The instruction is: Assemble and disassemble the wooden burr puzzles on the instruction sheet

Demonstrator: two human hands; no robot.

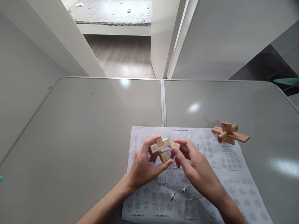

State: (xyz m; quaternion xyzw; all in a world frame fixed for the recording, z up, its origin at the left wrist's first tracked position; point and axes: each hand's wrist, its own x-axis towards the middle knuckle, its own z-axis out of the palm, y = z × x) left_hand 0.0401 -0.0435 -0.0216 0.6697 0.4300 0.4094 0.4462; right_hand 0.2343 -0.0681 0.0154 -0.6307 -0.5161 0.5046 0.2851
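Note:
My left hand (144,166) grips a cluster of interlocked light wooden puzzle pieces (161,145), thumb below and fingers behind. Handwritten numbers show on some pieces. A small wooden block (176,145) is pinched between the thumb and fingers of my right hand (192,160), at the right side of the cluster. Its inner end meets or nearly touches the cluster; whether it is inserted I cannot tell. Both hands are above a printed instruction sheet (161,194) covered in small diagrams.
An assembled darker wooden burr puzzle (227,133) stands on the sheet's upper right corner. Small torn paper bits (173,196) lie on the sheet. The grey folding table (81,140) has a metal seam (163,102) down its middle. Beyond it are an open door (163,37) and a bed (112,12).

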